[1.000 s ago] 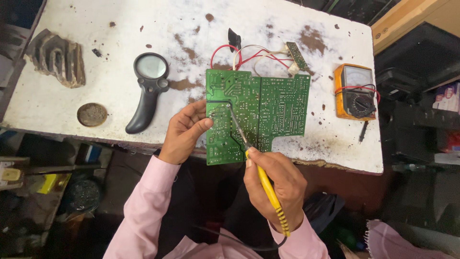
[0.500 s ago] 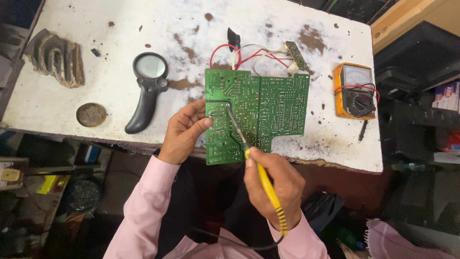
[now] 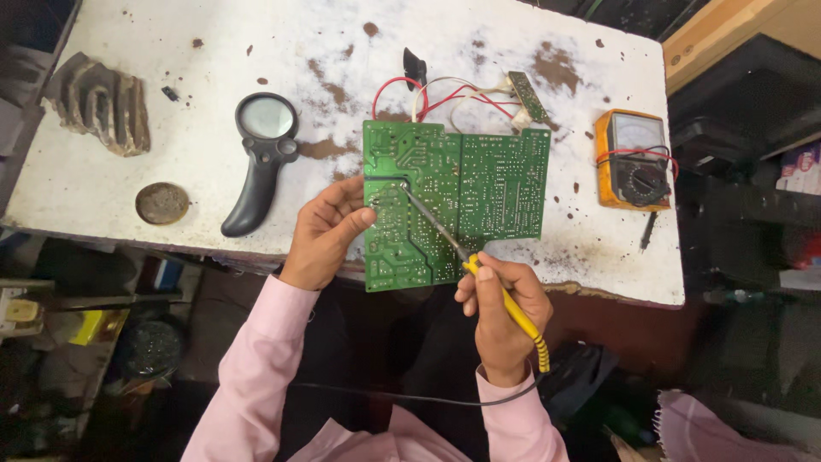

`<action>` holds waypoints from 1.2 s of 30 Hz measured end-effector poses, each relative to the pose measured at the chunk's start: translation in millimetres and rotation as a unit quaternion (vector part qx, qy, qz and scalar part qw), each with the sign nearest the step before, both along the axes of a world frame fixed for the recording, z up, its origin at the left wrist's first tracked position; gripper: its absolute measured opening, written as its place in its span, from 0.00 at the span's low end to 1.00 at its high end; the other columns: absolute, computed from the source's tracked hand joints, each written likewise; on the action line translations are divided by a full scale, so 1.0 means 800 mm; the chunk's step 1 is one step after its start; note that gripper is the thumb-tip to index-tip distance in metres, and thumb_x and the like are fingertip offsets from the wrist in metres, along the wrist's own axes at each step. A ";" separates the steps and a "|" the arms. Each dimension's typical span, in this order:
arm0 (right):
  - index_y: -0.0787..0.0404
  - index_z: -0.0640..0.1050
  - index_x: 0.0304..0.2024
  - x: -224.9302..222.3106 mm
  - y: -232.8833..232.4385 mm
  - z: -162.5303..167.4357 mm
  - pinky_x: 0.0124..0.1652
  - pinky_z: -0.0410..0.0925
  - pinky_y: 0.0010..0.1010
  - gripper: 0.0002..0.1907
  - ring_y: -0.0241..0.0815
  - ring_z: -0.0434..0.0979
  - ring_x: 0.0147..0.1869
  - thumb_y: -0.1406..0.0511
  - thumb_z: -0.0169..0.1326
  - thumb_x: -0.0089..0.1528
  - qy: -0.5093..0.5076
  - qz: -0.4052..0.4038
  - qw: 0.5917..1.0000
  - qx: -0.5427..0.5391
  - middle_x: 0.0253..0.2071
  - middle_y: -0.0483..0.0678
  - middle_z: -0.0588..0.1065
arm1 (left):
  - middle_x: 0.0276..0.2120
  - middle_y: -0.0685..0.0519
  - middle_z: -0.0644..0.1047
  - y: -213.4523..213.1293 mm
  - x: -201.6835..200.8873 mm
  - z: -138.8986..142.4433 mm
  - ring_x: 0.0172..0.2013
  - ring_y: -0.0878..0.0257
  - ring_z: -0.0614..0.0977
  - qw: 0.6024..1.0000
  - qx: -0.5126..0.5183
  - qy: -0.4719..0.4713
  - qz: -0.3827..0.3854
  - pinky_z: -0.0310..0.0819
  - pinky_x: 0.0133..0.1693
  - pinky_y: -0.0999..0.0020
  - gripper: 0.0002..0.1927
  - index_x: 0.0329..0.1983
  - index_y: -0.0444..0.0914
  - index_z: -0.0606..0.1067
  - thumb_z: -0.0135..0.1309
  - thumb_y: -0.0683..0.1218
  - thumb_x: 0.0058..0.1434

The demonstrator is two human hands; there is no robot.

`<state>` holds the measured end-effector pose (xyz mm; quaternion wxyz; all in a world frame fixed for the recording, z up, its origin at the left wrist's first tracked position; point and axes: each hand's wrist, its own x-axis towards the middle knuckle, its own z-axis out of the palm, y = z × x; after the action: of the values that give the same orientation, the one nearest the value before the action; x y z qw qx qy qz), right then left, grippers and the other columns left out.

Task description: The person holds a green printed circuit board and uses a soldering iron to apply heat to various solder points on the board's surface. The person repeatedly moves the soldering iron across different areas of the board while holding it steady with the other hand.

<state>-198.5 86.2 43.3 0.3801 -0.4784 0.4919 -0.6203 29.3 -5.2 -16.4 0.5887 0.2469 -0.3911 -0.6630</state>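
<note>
Right hand [image 3: 500, 308] is pinching the yellow soldering iron [image 3: 479, 272], tip parked on the green circuit board's [image 3: 457, 201] upper left. Left hand [image 3: 325, 231] clamps the board's left edge, flat at the table [image 3: 171, 51] front. I'd say mid-joint; can't see which joints are finished.

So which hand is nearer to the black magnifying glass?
Left. The left hand grips the green circuit board's left edge, just right of the magnifying glass; the right hand, holding the yellow soldering iron, is farther right.
</note>
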 end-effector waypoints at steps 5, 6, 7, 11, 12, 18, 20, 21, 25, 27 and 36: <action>0.68 0.77 0.45 -0.042 0.018 -0.019 0.27 0.68 0.24 0.09 0.40 0.76 0.28 0.67 0.52 0.68 -0.228 -0.023 0.973 0.012 0.28 0.53 0.77 | 0.54 0.49 0.79 0.003 0.000 -0.006 0.54 0.63 0.79 1.000 0.004 -0.010 0.017 0.74 0.58 0.67 0.23 0.66 0.29 0.69 0.54 0.36 0.68; 0.67 0.77 0.44 -0.060 0.024 -0.027 0.26 0.68 0.25 0.09 0.42 0.76 0.27 0.66 0.52 0.67 -0.304 -0.031 0.952 0.007 0.27 0.53 0.77 | 0.54 0.50 0.79 0.004 0.002 -0.007 0.53 0.63 0.79 0.999 0.001 -0.028 0.022 0.73 0.58 0.68 0.22 0.66 0.30 0.70 0.54 0.36 0.68; 0.68 0.77 0.44 -0.079 0.030 -0.036 0.27 0.67 0.24 0.10 0.40 0.75 0.28 0.65 0.53 0.68 -0.381 -0.004 0.925 0.008 0.27 0.52 0.76 | 0.54 0.51 0.79 0.005 0.002 -0.008 0.53 0.64 0.79 0.999 0.001 -0.043 0.023 0.72 0.58 0.69 0.21 0.65 0.30 0.71 0.54 0.36 0.68; 0.69 0.77 0.44 -0.159 0.058 -0.079 0.31 0.66 0.20 0.11 0.37 0.71 0.32 0.64 0.55 0.73 -0.565 0.033 0.824 -0.035 0.30 0.51 0.75 | 0.51 0.52 0.78 0.013 0.005 -0.006 0.52 0.66 0.78 1.000 -0.011 -0.021 0.006 0.71 0.61 0.69 0.15 0.61 0.30 0.72 0.54 0.36 0.72; 0.68 0.76 0.44 -0.174 0.065 -0.087 0.33 0.66 0.19 0.12 0.37 0.71 0.34 0.63 0.55 0.74 -0.586 0.033 0.807 -0.055 0.32 0.51 0.75 | 0.52 0.51 0.79 0.015 0.004 -0.004 0.52 0.66 0.79 1.000 -0.010 -0.018 0.007 0.72 0.61 0.70 0.14 0.61 0.28 0.72 0.54 0.35 0.73; 0.68 0.78 0.48 -0.202 0.083 -0.104 0.31 0.67 0.16 0.12 0.38 0.72 0.34 0.65 0.56 0.68 -0.533 -0.159 0.831 -0.018 0.34 0.52 0.75 | 0.50 0.48 0.79 0.023 -0.003 0.017 0.50 0.64 0.80 0.999 0.013 -0.023 0.026 0.74 0.61 0.70 0.17 0.65 0.27 0.71 0.52 0.33 0.74; 0.67 0.78 0.48 -0.203 0.089 -0.102 0.32 0.67 0.17 0.11 0.37 0.72 0.35 0.65 0.56 0.68 -0.517 -0.174 0.838 0.000 0.35 0.51 0.76 | 0.50 0.49 0.79 0.023 -0.003 0.016 0.49 0.65 0.79 0.999 0.013 -0.023 0.024 0.73 0.60 0.71 0.17 0.65 0.27 0.71 0.51 0.33 0.74; 0.67 0.78 0.48 -0.202 0.088 -0.097 0.32 0.67 0.18 0.11 0.37 0.72 0.35 0.66 0.55 0.68 -0.509 -0.179 0.842 0.008 0.36 0.51 0.76 | 0.50 0.49 0.79 0.021 -0.004 0.013 0.49 0.65 0.79 0.999 0.004 -0.022 0.023 0.73 0.59 0.72 0.15 0.64 0.26 0.71 0.51 0.33 0.75; 0.66 0.77 0.47 -0.169 0.085 -0.050 0.29 0.64 0.23 0.09 0.40 0.71 0.32 0.65 0.55 0.69 -0.472 -0.067 0.878 -0.037 0.39 0.52 0.78 | 0.54 0.53 0.78 0.011 -0.001 -0.011 0.55 0.65 0.77 0.995 -0.014 -0.087 0.036 0.71 0.59 0.69 0.17 0.63 0.32 0.72 0.51 0.37 0.71; 0.66 0.77 0.47 -0.128 0.075 -0.015 0.31 0.65 0.25 0.08 0.40 0.72 0.33 0.66 0.53 0.70 -0.373 -0.017 0.928 -0.009 0.39 0.53 0.78 | 0.58 0.49 0.76 0.001 -0.005 -0.022 0.59 0.59 0.76 0.967 0.032 -0.226 0.114 0.69 0.61 0.64 0.26 0.66 0.31 0.68 0.57 0.45 0.66; 0.68 0.80 0.50 0.179 -0.038 0.090 0.35 0.70 0.23 0.12 0.34 0.76 0.35 0.72 0.61 0.64 0.203 0.234 0.950 -0.040 0.37 0.52 0.79 | 0.55 0.45 0.78 -0.007 -0.006 0.015 0.54 0.60 0.79 0.998 -0.035 -0.007 0.044 0.75 0.56 0.64 0.25 0.67 0.34 0.70 0.57 0.46 0.70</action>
<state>-55.5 55.9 115.5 0.3868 -0.7108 0.4076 -0.4231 24.7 -10.5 -4.2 0.6233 0.2473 -0.4068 -0.6204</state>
